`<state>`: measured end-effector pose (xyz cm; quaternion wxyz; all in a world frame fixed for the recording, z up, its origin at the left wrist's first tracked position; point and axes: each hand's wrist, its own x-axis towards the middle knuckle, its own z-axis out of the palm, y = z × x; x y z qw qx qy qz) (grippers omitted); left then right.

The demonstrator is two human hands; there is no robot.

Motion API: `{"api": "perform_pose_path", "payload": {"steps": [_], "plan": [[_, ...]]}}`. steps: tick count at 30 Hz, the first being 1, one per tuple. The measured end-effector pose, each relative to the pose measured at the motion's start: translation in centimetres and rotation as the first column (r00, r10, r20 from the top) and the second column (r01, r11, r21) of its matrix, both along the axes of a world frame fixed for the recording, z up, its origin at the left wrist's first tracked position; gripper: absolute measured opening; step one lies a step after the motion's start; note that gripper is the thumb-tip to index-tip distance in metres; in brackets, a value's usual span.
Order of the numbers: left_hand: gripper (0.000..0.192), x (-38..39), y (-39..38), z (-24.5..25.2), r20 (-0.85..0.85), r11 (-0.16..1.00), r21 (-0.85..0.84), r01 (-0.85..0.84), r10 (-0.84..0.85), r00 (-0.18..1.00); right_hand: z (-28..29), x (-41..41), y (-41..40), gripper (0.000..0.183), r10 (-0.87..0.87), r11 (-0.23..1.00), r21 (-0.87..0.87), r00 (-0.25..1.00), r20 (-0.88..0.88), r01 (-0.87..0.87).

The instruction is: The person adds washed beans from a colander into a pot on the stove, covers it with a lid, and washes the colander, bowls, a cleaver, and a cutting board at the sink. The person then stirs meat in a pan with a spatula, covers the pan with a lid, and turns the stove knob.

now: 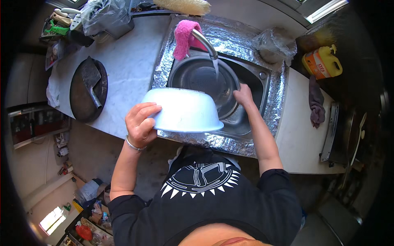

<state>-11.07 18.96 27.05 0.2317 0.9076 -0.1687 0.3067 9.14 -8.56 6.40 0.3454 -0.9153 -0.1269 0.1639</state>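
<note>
My left hand [142, 121] grips the rim of a white basin [184, 110], which is tipped over the near edge of the sink [246, 127]. A round metal pan [200, 77] sits in the sink, and my right hand [243, 94] holds its right rim. Water runs from the curved metal faucet [205, 41] into the pan. A pink cloth [186, 38] hangs over the faucet's neck. The basin hides the near left part of the pan, and what the basin holds cannot be seen.
On the left counter [129, 61] a cleaver [91, 77] lies on a dark round board [80, 107]. A knife holder [57, 30] and a plastic-covered container [118, 27] stand behind. At right are a plastic-lined bin [274, 49], a yellow pump jug [323, 63] and a dark rag [316, 103].
</note>
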Motion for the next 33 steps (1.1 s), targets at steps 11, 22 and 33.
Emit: {"api": "perform_pose_path", "payload": {"steps": [11, 22, 33], "plan": [[0.017, 4.5, -3.7, -6.8, -0.114, 1.0, 0.001, -0.03, 0.03, 0.993, 9.2, -0.1, 9.3, 0.04, 0.517, 0.827, -0.457, 0.76, 0.393, -0.326], [0.029, 14.1, -5.0, -14.3, -0.154, 0.974, 0.119, -0.195, 0.212, 0.965, 10.5, 2.5, 6.9, 0.038, 0.3, 0.88, -0.442, 0.927, 0.227, -0.176], [0.03, 16.5, -4.9, -14.0, -0.13, 0.999, 0.023, 0.035, -0.032, 0.991, 11.5, 2.3, 3.5, 0.06, 0.293, 0.944, -0.198, 0.945, 0.145, -0.263]]}}
